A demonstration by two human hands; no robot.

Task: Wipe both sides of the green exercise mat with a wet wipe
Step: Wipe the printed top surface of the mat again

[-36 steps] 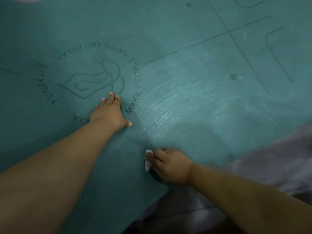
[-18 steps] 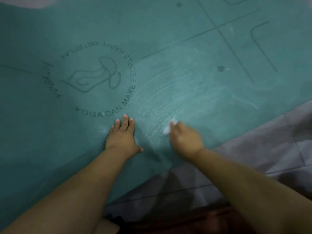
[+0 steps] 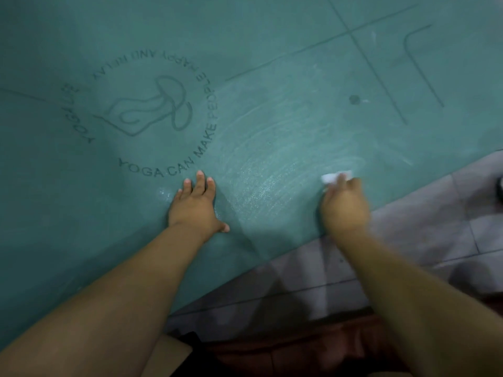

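Observation:
The green exercise mat (image 3: 272, 50) lies flat and fills most of the view, printed with a round yoga logo and guide lines. Curved wet streaks shine on it between my hands. My left hand (image 3: 196, 205) rests flat on the mat just below the logo, fingers straight and spread. My right hand (image 3: 344, 202), blurred by motion, presses a white wet wipe (image 3: 333, 177) against the mat close to its near edge; the wipe sticks out beyond my fingertips.
Grey floor tiles (image 3: 435, 227) border the mat's near edge at the lower right. A dark object (image 3: 499, 189) shows at the right frame edge on the tiles. My legs and dark clothing fill the bottom of the view.
My right hand has swept the wipe to the right along the mat's near edge, leaving fresh wet streaks. My left hand shifted down to below the logo and then stayed put.

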